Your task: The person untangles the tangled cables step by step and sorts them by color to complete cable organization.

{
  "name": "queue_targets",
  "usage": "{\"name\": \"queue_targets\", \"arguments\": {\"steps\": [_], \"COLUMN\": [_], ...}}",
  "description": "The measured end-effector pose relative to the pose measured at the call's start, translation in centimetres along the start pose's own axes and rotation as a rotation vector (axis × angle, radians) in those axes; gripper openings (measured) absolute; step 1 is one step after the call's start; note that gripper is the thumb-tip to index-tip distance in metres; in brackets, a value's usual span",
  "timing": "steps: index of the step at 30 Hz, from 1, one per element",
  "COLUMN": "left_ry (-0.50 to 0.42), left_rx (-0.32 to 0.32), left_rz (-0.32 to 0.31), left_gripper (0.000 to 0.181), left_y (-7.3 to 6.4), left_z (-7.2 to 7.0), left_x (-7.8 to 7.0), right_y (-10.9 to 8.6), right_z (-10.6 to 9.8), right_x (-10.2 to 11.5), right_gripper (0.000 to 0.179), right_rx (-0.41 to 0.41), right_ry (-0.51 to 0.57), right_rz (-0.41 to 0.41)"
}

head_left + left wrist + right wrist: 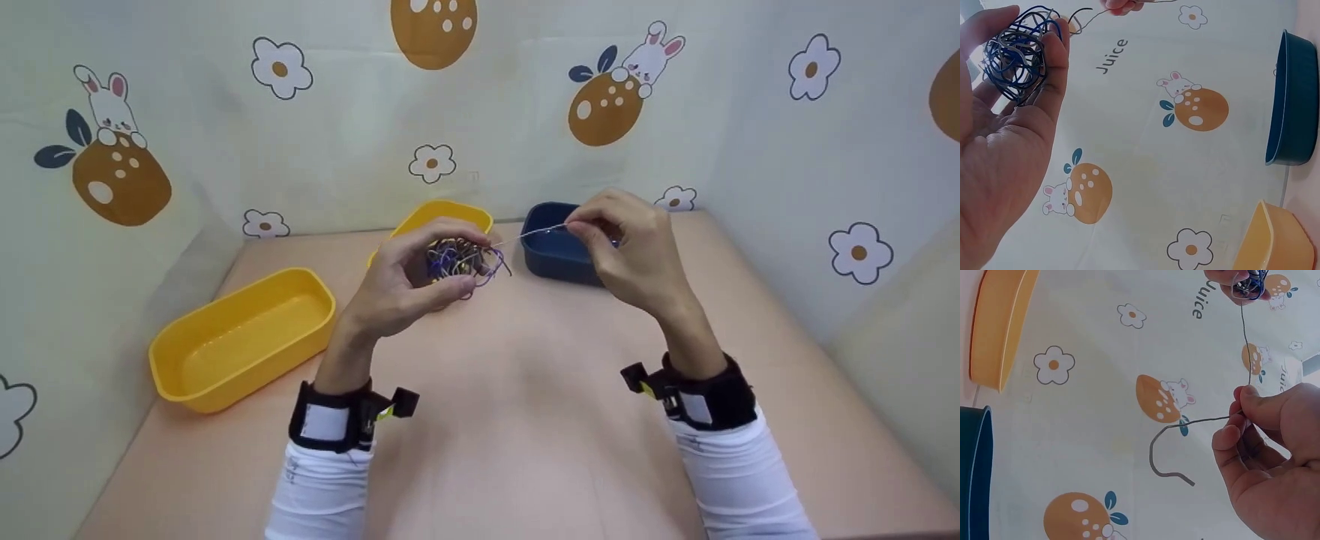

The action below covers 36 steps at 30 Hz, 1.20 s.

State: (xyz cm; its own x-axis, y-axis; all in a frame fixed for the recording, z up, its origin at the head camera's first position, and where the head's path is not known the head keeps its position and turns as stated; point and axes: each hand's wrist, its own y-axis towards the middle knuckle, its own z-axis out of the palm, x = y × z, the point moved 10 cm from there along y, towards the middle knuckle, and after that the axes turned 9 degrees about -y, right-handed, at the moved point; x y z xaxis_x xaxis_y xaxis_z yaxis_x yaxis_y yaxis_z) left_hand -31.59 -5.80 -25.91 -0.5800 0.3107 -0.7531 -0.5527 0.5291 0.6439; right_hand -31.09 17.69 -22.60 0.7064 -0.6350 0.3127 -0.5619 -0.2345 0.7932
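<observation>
Here, the wire tangle (pixel 454 259) sits within the left hand's (pixel 399 279) curled fingers (pixel 450 228).

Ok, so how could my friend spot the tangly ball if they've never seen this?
Start at the pinkish table, then look above it for the person's left hand. The tangled ball sits between that hand's thumb and fingers. Unlike the smooth trays nearby, it's a messy nest of thin blue and pale strands, with one strand stretching across to the right hand.

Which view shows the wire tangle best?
Left wrist: the wire tangle appears largest there. The head view shows it smaller, partly covered by the left hand; right wrist crops it at the top.
</observation>
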Motion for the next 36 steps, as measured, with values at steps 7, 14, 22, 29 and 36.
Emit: {"name": "queue_targets", "arguments": {"steps": [7, 14, 22, 29, 36], "left_ry": [-0.006, -0.024, -0.018, 0.001, 0.055], "left_rx": [0.01, 0.03, 0.047, 0.016, -0.04], "left_rz": [0.003, 0.014, 0.005, 0.0, -0.044], "left_gripper": [0.043, 0.043, 0.042, 0.038, 0.034], "left_y": [0.1, 0.0, 0.1, 0.0, 0.1], "left_z": [0.1, 0.4, 0.6, 0.3, -0.3], "left_x": [0.0, -0.1, 0.0, 0.0, 0.3], "right_y": [0.1, 0.3, 0.3, 0.2, 0.2], "right_z": [-0.3, -0.7, -1.1, -0.7, -1.5], "right_x": [-0.5, -0.6, -0.5, -1.0, -0.2], "right_gripper": [0.006, 0.01, 0.014, 0.015, 0.012], "right_rx": [-0.055, -0.134, -0.218, -0.177, -0.178], "right_ry": [-0.076, -0.14, -0.168, -0.174, -0.133], "right_rz": [0.024, -0.005, -0.017, -0.009, -0.026]}}
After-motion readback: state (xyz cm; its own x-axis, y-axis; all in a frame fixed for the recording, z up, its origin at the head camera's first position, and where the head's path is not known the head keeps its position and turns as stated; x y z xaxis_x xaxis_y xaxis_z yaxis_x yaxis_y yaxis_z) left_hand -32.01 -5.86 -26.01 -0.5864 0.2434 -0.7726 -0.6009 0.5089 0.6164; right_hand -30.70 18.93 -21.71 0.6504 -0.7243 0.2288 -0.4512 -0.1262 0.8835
